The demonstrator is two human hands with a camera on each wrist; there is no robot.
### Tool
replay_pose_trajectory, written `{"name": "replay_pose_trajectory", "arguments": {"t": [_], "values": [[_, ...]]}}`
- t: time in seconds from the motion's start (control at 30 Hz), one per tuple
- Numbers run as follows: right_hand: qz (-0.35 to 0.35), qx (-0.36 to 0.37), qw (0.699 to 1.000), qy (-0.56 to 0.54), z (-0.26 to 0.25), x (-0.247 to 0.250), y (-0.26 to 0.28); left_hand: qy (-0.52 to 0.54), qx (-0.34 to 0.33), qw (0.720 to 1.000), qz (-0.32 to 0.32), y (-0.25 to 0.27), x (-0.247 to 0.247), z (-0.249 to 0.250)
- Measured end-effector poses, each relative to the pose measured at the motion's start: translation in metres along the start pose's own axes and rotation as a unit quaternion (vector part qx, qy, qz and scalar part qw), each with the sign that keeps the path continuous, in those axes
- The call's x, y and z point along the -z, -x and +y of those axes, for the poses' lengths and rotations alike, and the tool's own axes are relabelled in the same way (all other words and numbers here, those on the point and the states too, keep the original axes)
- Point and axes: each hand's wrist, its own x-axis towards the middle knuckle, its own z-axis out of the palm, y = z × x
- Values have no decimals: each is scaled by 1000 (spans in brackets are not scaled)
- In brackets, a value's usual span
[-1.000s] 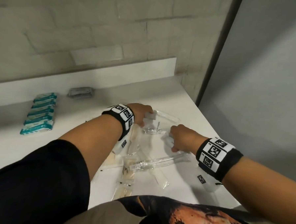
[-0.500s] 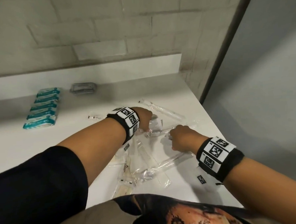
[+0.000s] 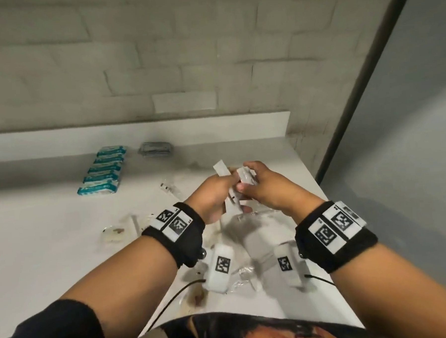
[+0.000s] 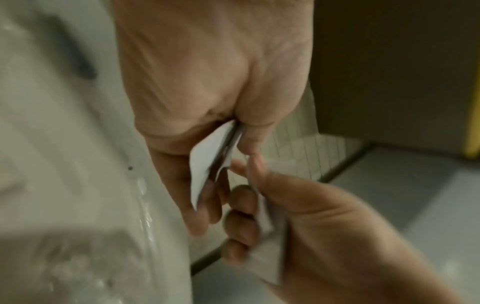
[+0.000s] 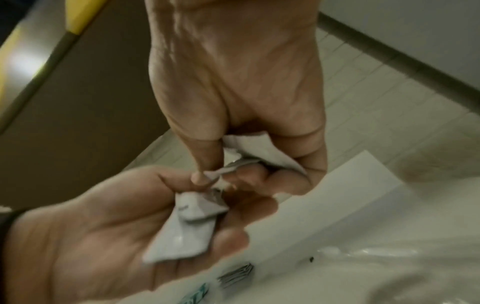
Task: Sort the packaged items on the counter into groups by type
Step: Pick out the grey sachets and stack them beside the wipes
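Note:
Both hands are raised above the white counter (image 3: 39, 230) and meet in the middle. My left hand (image 3: 218, 192) grips thin white sachets (image 3: 222, 169) between thumb and fingers; their flat edges show in the left wrist view (image 4: 207, 164). My right hand (image 3: 253, 185) pinches another white sachet (image 3: 246, 178), crumpled between thumb and fingers in the right wrist view (image 5: 249, 148). The two hands' fingertips nearly touch. Below them lies a blurred pile of clear-wrapped items (image 3: 248, 234).
A row of teal tissue packs (image 3: 102, 171) lies at the back left, with a stack of grey packets (image 3: 155, 148) beside it by the backsplash. Small clear packets (image 3: 114, 231) lie left of my left wrist. The counter's right edge (image 3: 322, 202) drops off beside a grey wall.
Both hands have lifted off the pile of clear-wrapped items and come together above it, each now holding white sachets. The head view has shifted.

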Motion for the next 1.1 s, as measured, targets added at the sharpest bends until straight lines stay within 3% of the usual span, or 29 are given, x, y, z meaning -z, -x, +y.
{"name": "replay_pose_trajectory", "arguments": {"t": [0.1, 0.23, 0.37, 0.47, 0.6, 0.83, 0.97, 1.03, 1.1], "values": [[-25, 0, 1000, 14, -13, -7, 3, 96, 18, 995, -3, 16, 4, -3], [-73, -20, 996, 53, -28, -22, 4, 106, -8, 994, 22, 34, 18, -6], [-76, 29, 997, -10, -37, -39, 1, 152, -45, 986, 60, 51, 33, -6], [-54, 74, 993, -70, -42, -52, 3, 174, -59, 980, 73, 66, 46, -5], [-17, 74, 983, -170, -49, -73, 5, 122, -68, 986, 92, 83, 67, -6], [10, 90, 990, -110, -66, -100, 2, 84, -66, 980, 166, 106, 105, -2], [83, 71, 972, -210, -77, -96, -4, 81, -70, 972, 207, 114, 125, 7], [109, 107, 967, -204, -79, -101, -5, 84, -73, 972, 207, 116, 132, 10], [130, 187, 967, -117, -80, -113, -3, 93, -79, 973, 197, 116, 136, 12]]}}
